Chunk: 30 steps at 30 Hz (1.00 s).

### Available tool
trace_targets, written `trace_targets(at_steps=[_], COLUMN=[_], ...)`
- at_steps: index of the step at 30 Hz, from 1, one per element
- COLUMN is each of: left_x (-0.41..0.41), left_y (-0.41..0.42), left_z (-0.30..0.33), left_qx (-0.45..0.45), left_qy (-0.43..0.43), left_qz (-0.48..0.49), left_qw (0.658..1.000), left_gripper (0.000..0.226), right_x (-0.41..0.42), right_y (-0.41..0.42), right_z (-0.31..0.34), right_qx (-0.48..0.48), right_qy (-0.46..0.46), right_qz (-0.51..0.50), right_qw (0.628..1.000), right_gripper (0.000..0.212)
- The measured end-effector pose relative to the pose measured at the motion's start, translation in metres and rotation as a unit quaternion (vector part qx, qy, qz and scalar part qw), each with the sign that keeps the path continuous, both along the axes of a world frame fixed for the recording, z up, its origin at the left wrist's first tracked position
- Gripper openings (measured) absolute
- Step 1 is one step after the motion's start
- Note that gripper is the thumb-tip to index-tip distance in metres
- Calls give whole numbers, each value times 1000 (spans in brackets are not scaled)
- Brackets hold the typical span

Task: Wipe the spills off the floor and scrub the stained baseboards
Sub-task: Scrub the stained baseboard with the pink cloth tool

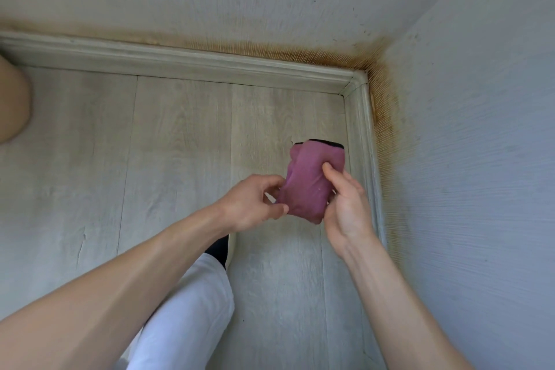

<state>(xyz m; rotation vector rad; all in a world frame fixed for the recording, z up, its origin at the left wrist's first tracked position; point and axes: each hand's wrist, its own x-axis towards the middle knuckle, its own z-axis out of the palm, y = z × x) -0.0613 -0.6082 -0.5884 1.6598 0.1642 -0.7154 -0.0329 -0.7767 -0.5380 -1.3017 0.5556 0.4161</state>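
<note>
A folded pink cloth (309, 180) with a black edge hangs above the pale wood-look floor (180, 144), near the room's corner. My left hand (249, 204) pinches its lower left side. My right hand (345, 207) grips its right side, thumb pressed on the front. A pale moulded baseboard (186, 61) runs along the far wall and turns down the right wall (365, 129). An orange-brown stain (300, 52) lines the wall just above the baseboard and thickens at the corner (381, 78).
My leg in white trousers (186, 315) with a dark sock is on the floor below my arms. A tan rounded object (13, 105) sits at the left edge. Textured light walls close the corner at the back and right.
</note>
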Motion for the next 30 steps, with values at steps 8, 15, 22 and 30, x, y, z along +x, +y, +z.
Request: trace_targets(at_steps=[8,15,22,30], left_x=[5,12,10,9], left_y=[8,-4,-1,-3], left_z=[11,4,8,15], left_qx=[-99,44,-98,-115], left_qy=[16,-55,-3,11], left_qz=[66,216,183,186], left_qw=[993,974,978,976], left_gripper=[45,27,22,18], right_x=[-6,-8,-8,-8], right_y=[4,6,16,15], right_z=[-7,-11,-19,-15], right_qx=[-3,-16,-10,2], right_qy=[8,-14,-15,-28], right_qz=[-12,28,-29,24], right_qw=[1000,999,999,999], right_gripper=[23,20,24,17])
